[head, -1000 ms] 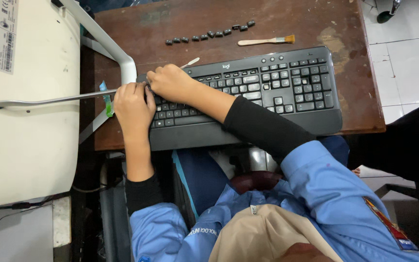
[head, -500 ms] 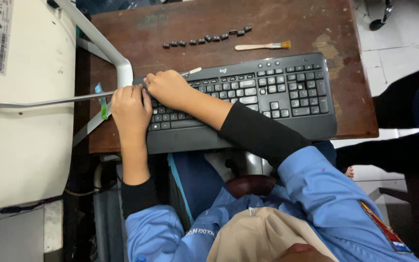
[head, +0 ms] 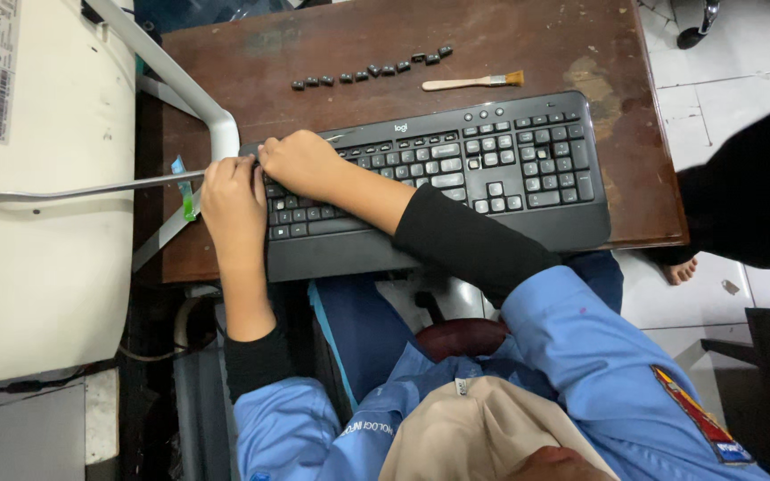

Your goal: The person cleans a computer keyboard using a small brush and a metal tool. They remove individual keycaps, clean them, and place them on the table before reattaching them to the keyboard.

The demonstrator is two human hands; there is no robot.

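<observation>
Compared with the earlier pictures, both hands remain bunched at the keyboard's left end and the row of loose keycaps and the brush lie where they did; only the framing has slid a little.

Nearest the camera, the black full-size computer keyboard with its built-in palm rest lies on the worn dark-brown wooden desk. Its long axis runs left to right across the desk, tilted slightly so the number-pad end sits farther away; the palm rest faces the person and the top row faces away. It is matt black with pale lettering.

The left hand rests curled over the keyboard's left edge, fingers bent down onto the end keys. The right hand, its arm crossing the keys in a black sleeve, is closed at the upper-left corner and pressed against the left hand. Whether either hand grips something cannot be told.

Just left of the hands, a thin grey metal rod crosses a small green and blue object.

Farther away lie a short wooden-handled brush and, beyond it, a curved row of small black keycaps.
</observation>
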